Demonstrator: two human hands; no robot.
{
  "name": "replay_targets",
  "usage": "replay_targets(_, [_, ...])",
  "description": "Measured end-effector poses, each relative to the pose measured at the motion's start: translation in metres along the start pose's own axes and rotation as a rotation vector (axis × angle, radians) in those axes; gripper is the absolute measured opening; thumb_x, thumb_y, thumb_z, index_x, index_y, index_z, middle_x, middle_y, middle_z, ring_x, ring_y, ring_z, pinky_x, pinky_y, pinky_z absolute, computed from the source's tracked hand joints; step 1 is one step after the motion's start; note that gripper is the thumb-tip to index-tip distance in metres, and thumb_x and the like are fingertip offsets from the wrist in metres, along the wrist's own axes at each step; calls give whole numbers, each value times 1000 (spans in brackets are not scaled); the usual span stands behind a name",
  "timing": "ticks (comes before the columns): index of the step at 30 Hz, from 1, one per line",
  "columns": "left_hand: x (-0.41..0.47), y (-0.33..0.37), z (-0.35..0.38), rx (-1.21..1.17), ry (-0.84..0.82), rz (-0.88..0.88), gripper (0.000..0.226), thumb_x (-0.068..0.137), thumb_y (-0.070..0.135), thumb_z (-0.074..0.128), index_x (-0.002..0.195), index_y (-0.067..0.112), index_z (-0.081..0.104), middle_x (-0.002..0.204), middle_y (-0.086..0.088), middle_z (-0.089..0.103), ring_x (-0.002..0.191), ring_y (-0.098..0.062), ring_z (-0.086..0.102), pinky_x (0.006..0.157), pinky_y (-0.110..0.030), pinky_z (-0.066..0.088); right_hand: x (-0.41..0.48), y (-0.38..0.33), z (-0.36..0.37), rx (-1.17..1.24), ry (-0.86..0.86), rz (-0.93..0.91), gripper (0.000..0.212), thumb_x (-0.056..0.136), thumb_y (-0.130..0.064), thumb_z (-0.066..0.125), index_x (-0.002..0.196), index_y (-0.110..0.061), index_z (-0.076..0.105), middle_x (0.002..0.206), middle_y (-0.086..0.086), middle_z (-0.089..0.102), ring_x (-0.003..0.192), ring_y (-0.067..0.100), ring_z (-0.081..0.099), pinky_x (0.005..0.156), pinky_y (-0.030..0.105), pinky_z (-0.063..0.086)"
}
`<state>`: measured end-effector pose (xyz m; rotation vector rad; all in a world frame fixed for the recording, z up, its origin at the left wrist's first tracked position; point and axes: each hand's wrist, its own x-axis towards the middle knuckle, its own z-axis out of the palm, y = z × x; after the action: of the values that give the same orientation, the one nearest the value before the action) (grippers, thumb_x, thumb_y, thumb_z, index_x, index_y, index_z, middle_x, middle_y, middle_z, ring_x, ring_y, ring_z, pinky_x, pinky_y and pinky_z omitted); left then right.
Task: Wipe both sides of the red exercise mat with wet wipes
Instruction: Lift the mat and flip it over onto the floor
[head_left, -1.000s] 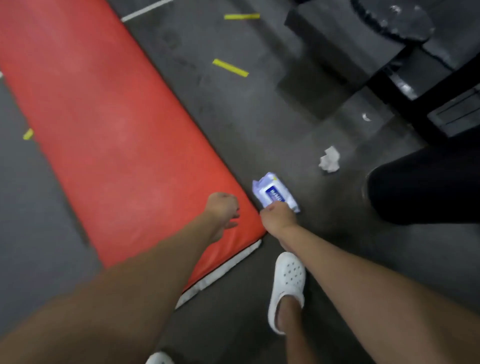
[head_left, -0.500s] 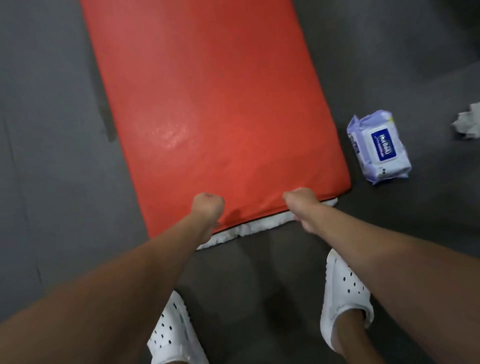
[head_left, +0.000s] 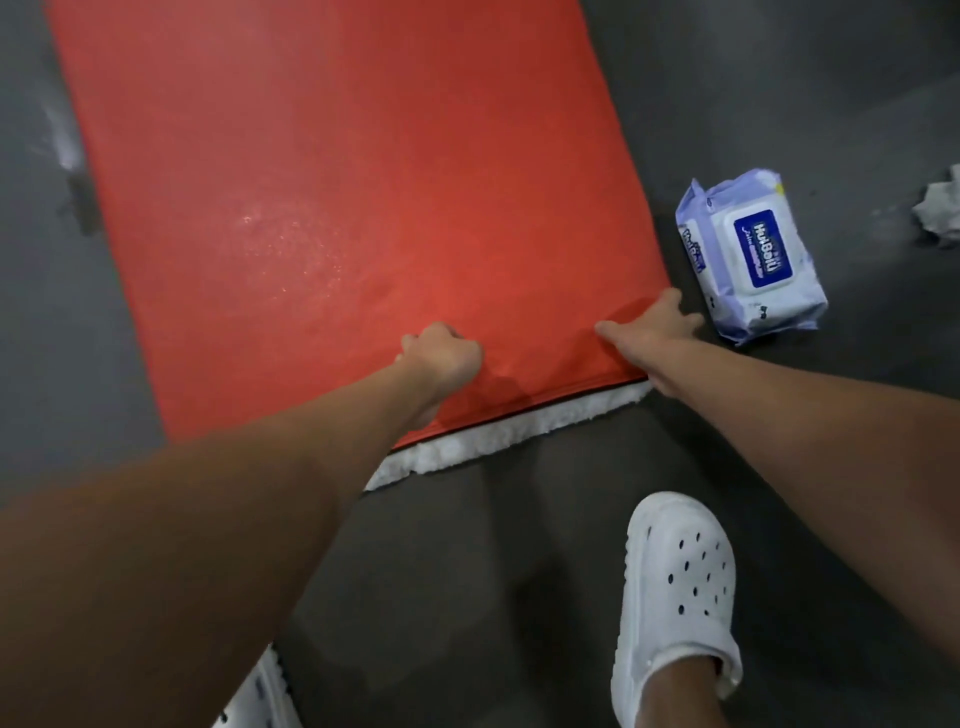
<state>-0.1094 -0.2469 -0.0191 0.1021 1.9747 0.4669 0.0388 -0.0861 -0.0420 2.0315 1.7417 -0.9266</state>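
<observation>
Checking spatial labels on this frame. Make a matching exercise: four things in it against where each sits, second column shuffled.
1. wipes pack
2. crumpled wipe
3. white fuzzy strip
4. right hand

A. on the red mat, at its near right corner
B. on the floor, at the frame's right edge
C. on the floor, just right of the mat
D. poking out from under the mat's near end

Pairs: 1-C, 2-B, 3-D, 4-A

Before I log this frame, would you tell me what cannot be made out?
Head view throughout.
Underside of the mat: lies against the floor.
Its far end: cut by the top edge.
Grip of the left hand: hidden under the fist.
Part of the crumpled wipe: beyond the right edge.
Small print on the wipes pack: blurred.
</observation>
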Motion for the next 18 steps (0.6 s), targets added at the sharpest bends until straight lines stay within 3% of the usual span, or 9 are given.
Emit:
replay_targets(5, [-4,6,13,-39,-53,-22,31,91,26,54,121,16,57,141,-14,43,117,-35,53,105,-46,44,16,7,1,51,-54,-18,121,70,-49,85,156,-21,4,156,20,17,141,43,26,117,53,26])
replay_targets(7, [-9,9,14,-56,-131,-28,34,91,24,56,123,14,55,135,-13,49,117,-32,53,105,-48,44,21,14,-6,91,-26,-9,120,66,-53,85,155,-17,13,155,20,24,139,42,31,116,53,28])
replay_targets(11, [-29,18,19,-137,-260,-50,35,94,30,56,124,12,57,116,-8,61,108,-25,57,102,-43,45,13,21,-41,401,-53,-87,84,68,-47,86,135,-8,53,132,12,61,117,29,59,104,45,47])
replay_targets(14, [-57,40,23,-355,-295,-59,31,95,44,54,109,18,62,100,2,64,102,-19,57,104,-41,42,-30,11,-63,367,28,-276,62,72,-36,83,123,-11,57,121,10,65,108,29,62,98,46,50])
replay_targets(18, [-122,100,1,-400,-315,-18,62,81,69,58,115,17,64,115,-3,64,112,-23,59,103,-47,44,-119,-26,-92,350,43,-510,40,77,-22,77,109,-14,56,103,8,67,97,29,64,86,44,51])
